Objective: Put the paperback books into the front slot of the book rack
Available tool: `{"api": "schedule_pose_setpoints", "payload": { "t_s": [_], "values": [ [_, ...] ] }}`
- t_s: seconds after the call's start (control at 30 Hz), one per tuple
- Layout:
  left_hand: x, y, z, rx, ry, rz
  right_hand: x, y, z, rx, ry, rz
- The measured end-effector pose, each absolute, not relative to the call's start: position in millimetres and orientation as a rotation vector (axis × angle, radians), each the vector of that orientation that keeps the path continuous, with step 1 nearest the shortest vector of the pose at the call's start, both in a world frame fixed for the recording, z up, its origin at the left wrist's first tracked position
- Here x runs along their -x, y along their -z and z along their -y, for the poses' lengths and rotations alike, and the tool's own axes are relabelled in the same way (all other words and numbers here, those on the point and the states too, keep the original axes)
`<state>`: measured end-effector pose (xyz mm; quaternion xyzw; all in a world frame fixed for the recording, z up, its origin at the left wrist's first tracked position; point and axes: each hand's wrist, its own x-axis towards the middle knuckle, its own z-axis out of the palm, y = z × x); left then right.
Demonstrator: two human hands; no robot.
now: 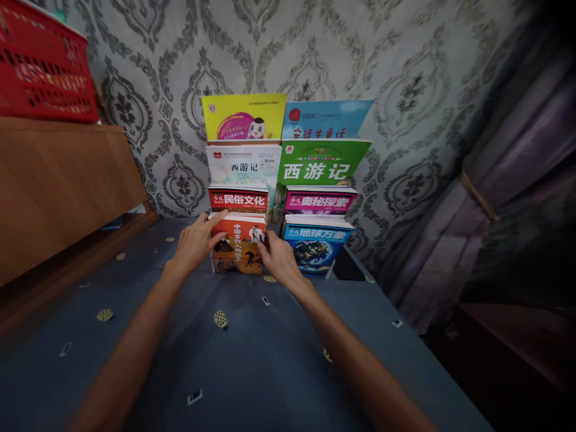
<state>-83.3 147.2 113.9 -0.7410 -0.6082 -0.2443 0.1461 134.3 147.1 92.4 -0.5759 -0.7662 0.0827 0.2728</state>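
An orange book with Chinese lettering and painted figures on its cover stands upright at the front left of a stepped double row of books. My left hand grips its upper left edge, thumb on the cover and a finger reaching over the top. At its right edge is my right hand, fingers closed on the side. Right behind it stands a red book. To the right is a blue book with a globe, apart from my right hand. Whatever supports the books is mostly hidden.
Farther back rise a purple book, a white book, a green book, a yellow book and a light blue book. A wooden cabinet with a red basket stands left; a curtain hangs right.
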Motion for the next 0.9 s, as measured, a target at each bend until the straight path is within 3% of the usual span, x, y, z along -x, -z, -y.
{"api": "schedule_pose_setpoints", "payload": {
  "t_s": [0.3, 0.53, 0.9],
  "values": [
    [80.3, -103.4, -147.7, 2.113, 0.847, 1.747, -123.2, -89.9, -141.2, 1.269, -0.035, 1.929],
    [88.3, -80.3, -163.0, 2.105, 1.46, 1.693, -119.0, -89.2, -148.2, 1.322, 0.007, 1.93],
    [83.7, -72.9, -166.2, 2.057, 1.439, 1.647, -119.6, -83.0, -155.8, 1.219, 0.023, 1.911]
  ]
}}
